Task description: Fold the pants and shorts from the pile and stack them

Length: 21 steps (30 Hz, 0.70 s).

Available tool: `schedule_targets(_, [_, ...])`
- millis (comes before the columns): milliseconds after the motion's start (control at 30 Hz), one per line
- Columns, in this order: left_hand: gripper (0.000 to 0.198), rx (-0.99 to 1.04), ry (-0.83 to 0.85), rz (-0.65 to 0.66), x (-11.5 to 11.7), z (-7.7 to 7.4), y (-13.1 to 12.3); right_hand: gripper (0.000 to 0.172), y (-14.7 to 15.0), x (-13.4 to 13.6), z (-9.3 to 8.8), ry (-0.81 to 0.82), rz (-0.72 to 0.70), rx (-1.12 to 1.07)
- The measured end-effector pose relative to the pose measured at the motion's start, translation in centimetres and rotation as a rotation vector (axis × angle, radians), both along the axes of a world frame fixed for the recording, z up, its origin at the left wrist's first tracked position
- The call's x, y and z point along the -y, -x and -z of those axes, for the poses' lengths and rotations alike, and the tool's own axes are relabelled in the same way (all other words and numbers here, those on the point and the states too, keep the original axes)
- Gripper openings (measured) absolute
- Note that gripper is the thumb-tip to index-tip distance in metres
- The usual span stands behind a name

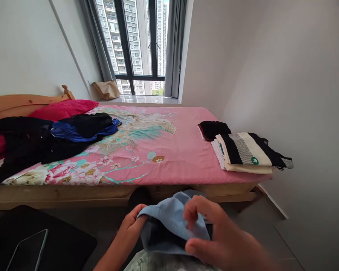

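Observation:
A light blue cloth garment [169, 216] with a dark opening is bunched over my lap; its exact kind cannot be made out. My left hand [134, 222] is closed on the left end of its rim, thumb on top. Over the right part of the cloth hovers my right hand [214, 229], slightly blurred, with curved fingers and a gap between thumb and forefinger. Nothing shows in that gap except the cloth behind it, and it partly hides the garment's right side.
Ahead is a bed with a pink floral sheet [180, 150]. Dark and blue clothes [81, 130] lie heaped at its left by a red pillow [64, 109]. Folded clothes [245, 150] and a folded black garment [214, 130] rest at right. A phone [28, 252] lies on a black surface.

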<state>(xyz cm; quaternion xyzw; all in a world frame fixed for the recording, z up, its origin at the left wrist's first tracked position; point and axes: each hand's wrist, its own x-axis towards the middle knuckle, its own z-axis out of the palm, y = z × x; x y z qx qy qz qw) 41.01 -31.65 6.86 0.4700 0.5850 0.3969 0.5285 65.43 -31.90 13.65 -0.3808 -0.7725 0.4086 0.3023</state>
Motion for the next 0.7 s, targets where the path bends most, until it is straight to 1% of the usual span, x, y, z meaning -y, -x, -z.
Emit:
schedule_targets(33, [0.029, 0.022, 0.009, -0.016, -0.1, -0.3, -0.1, 0.053, 0.4, 0.1, 1.6, -0.038, 0.032, 0.132])
schedule_targets(67, [0.030, 0.047, 0.018, -0.024, -0.3, -0.6, -0.2, 0.070, 0.7, 0.1, 3.5, -0.086, 0.059, 0.252])
schedule_targets(100, [0.030, 0.066, 0.018, -0.027, -0.5, -0.7, -0.3, 0.078, 0.8, 0.0, 5.5, -0.125, 0.081, 0.341])
schedule_targets(133, [0.030, 0.072, 0.009, -0.023, -0.7, -0.7, -0.3, 0.075, 0.9, -0.3, 7.4, -0.148, 0.104, 0.410])
schedule_targets(167, [0.029, 0.057, -0.009, -0.014, -1.0, -0.7, -0.3, 0.061, 0.7, -0.7, 9.0, -0.146, 0.125, 0.471])
schedule_targets(200, [0.027, 0.021, -0.035, 0.001, -1.4, -0.6, -0.1, 0.044, 0.3, -1.3, 10.2, -0.133, 0.157, 0.515])
schedule_targets(233, [0.023, -0.039, -0.061, 0.017, -1.7, -0.4, 0.1, 0.034, -0.2, -2.1, 10.8, -0.118, 0.200, 0.536])
schedule_targets(267, [0.018, -0.117, -0.079, 0.032, -2.1, -0.3, 0.3, 0.029, -0.9, -2.9, 10.8, -0.106, 0.252, 0.534])
schedule_targets(300, [0.014, -0.210, -0.095, 0.051, -2.5, -0.2, 0.6, 0.028, -1.8, -3.9, 10.2, -0.100, 0.307, 0.514])
schedule_targets(333, [0.016, -0.318, -0.119, 0.076, -2.9, -0.1, 0.8, 0.028, -2.6, -4.8, 9.0, -0.105, 0.367, 0.480])
schedule_targets(433, [0.042, -0.719, -0.227, 0.133, -3.9, -0.1, 0.9, 0.030, -4.9, -7.1, 4.1, -0.154, 0.500, 0.406])
schedule_targets(467, [0.047, -0.834, -0.243, 0.149, -4.2, -0.3, 0.9, 0.030, -5.5, -7.7, 2.3, -0.171, 0.529, 0.408])
schedule_targets(500, [0.045, -0.915, -0.231, 0.168, -4.5, -0.6, 0.8, 0.029, -5.9, -8.2, 0.7, -0.191, 0.552, 0.420])
schedule_targets(533, [0.038, -0.941, -0.189, 0.195, -4.9, -1.0, 0.8, 0.028, -6.2, -8.7, -0.8, -0.218, 0.567, 0.435])
schedule_targets(567, [0.029, -0.900, -0.117, 0.229, -5.4, -1.5, 0.7, 0.026, -6.3, -9.1, -2.1, -0.252, 0.579, 0.453])
schedule_targets(600, [0.023, -0.793, -0.030, 0.256, -6.0, -2.2, 0.8, 0.024, -6.4, -9.5, -3.3, -0.295, 0.597, 0.473])
schedule_targets(633, [0.021, -0.631, 0.047, 0.259, -6.6, -3.1, 0.9, 0.022, -6.5, -10.0, -4.4, -0.346, 0.617, 0.495])
schedule_targets(667, [0.022, -0.433, 0.098, 0.231, -7.4, -4.1, 1.0, 0.020, -6.5, -10.5, -5.6, -0.395, 0.636, 0.515])
schedule_targets(700, [0.021, -0.232, 0.117, 0.171, -8.2, -5.4, 1.1, 0.017, -6.6, -11.0, -6.7, -0.433, 0.655, 0.538])
